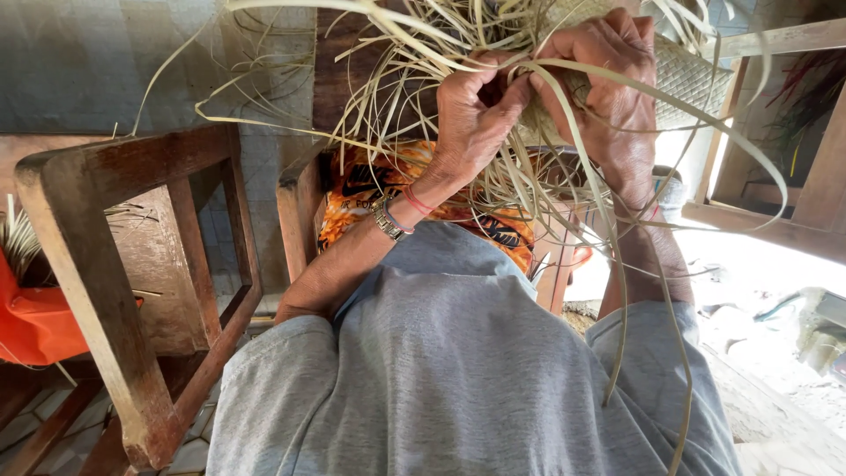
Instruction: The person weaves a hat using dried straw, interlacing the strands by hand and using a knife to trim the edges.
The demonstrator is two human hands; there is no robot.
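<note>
Both my hands are raised at the top of the head view, working in a tangle of pale dried straw strips [414, 79]. My left hand [471, 115] pinches some of those strips between thumb and fingers; its wrist wears a metal watch and a red band. My right hand [608, 79] closes over the edge of a partly woven straw piece [692, 84], whose finished weave shows just right of the hand. Long loose strips hang down over my forearms and my grey shirt.
A wooden chair frame [115, 291] stands at the left, with an orange bag [35, 322] beside it. An orange patterned cloth [361, 189] lies under my arms. More wooden frames [793, 211] stand at the right, above bright ground.
</note>
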